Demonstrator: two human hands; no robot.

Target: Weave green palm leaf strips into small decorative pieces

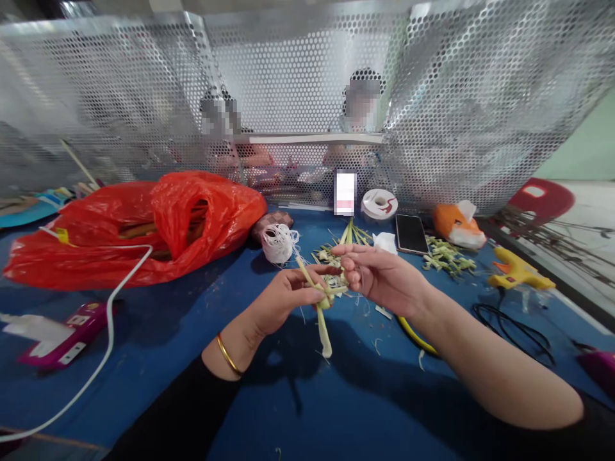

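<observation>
My left hand pinches a pale green leaf strip between thumb and fingers. The strip is folded into a small knot at the fingertips. One tail points down over the table and another slants up to the left. My right hand is closed just to the right, its curled fingertips at a loop of the same strip; the exact grip is partly hidden. Behind the hands lie loose green strips and scraps. A ball of white string stands beyond my left hand.
A red plastic bag fills the left, near a purple power strip and white cable. At right are a phone, folded leaf pieces, a tissue pack and a yellow glue gun. Perforated metal separates two people behind.
</observation>
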